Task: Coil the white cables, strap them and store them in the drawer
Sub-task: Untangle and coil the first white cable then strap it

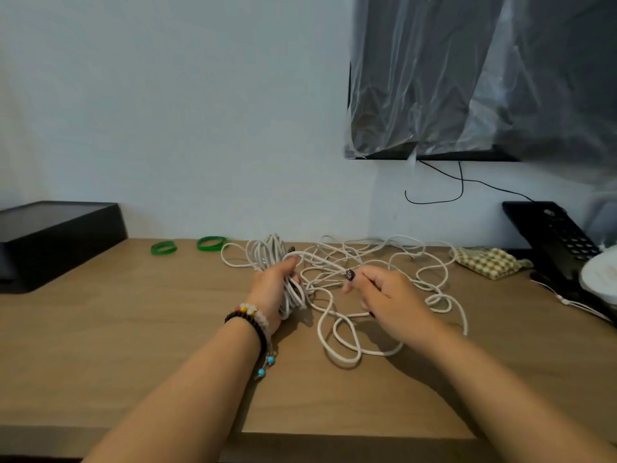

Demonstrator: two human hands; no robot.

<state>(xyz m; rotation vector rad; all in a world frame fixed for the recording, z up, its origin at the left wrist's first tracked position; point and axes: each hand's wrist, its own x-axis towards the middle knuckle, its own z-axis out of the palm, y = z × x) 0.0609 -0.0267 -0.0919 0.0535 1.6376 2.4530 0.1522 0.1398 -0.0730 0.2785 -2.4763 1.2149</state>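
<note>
Mid-coil: left hand (pixel 277 289) gripping finished loops (pixel 267 255), right hand (pixel 384 292) pinching loose cable (pixel 340 332) sprawled on counter (pixel 133 329). Likely snag in crossed slack; hard pull could knot it or spill loops.

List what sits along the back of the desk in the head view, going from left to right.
black box → first green band → second green band → coiled bundle of white cable, gripped by the left hand → checked cloth → black telephone
</note>
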